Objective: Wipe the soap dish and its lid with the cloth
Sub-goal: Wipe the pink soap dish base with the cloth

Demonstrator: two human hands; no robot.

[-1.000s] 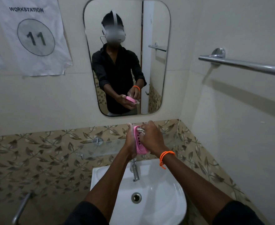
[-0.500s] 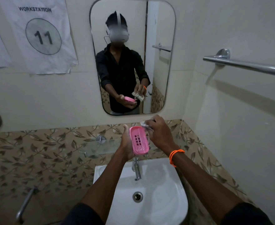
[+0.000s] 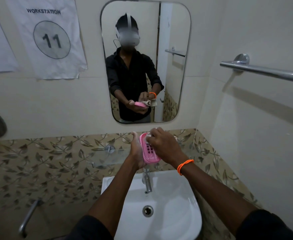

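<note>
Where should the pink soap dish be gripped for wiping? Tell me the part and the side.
Grip the pink soap dish by its long outer edges, cupping it from beneath as the left hand does. Its slotted hollow faces up, so the right hand can press the cloth inside.

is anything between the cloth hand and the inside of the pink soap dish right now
Nothing visible is. The left hand holds the soap dish open side up over the sink, and the right hand presses the cloth straight into its far end. No lid or soap shows inside it.
</note>
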